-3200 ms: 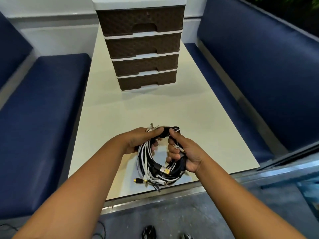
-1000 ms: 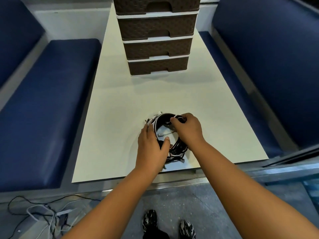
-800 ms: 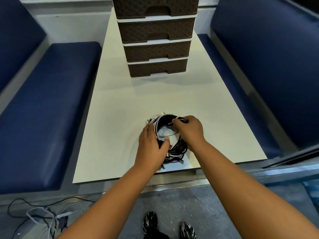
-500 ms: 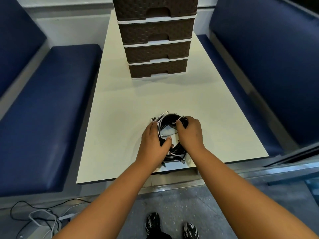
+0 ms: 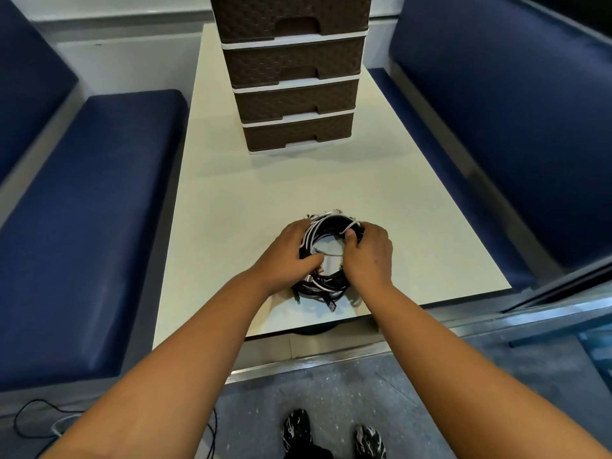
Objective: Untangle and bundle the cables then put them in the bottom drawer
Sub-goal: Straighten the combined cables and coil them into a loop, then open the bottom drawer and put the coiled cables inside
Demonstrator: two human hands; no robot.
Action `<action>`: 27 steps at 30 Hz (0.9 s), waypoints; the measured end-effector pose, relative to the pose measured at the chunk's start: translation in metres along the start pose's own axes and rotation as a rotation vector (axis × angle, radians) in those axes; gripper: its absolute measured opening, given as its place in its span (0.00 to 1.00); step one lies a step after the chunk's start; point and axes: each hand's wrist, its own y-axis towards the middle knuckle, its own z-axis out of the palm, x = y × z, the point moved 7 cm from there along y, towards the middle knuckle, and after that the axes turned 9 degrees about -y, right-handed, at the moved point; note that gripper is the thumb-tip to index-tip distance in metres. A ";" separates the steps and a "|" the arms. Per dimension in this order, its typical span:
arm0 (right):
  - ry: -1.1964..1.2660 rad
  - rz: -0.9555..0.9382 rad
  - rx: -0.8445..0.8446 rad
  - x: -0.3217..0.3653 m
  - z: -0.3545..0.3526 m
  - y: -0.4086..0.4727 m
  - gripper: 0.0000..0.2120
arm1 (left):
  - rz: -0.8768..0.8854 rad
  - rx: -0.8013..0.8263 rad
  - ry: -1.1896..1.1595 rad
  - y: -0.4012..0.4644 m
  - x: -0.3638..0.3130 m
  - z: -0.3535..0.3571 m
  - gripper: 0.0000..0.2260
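head view: coiled cable bundle (image 5: 326, 256) on the table (image 5: 231, 200), near its front edge.
left hand (image 5: 288, 251) and right hand (image 5: 367, 256) curl around opposite sides of the coil; bottom drawer (image 5: 298, 134) closed, well apart.

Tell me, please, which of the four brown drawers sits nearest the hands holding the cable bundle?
The bottom drawer, the lowest of the stack, at table level; the other three sit above it and farther back. All four look closed.
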 end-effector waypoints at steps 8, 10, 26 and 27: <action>-0.038 -0.030 0.039 0.012 -0.012 -0.001 0.28 | -0.032 -0.008 -0.038 0.001 0.005 -0.007 0.30; -0.109 -0.023 0.024 0.015 -0.016 -0.001 0.28 | -0.027 -0.029 -0.064 0.003 0.004 -0.010 0.29; -0.212 -0.135 0.046 0.049 -0.022 0.028 0.27 | -0.044 -0.190 0.101 0.034 -0.010 -0.037 0.23; -0.209 -0.134 0.050 0.051 -0.023 0.031 0.26 | -0.036 -0.197 0.113 0.037 -0.012 -0.040 0.23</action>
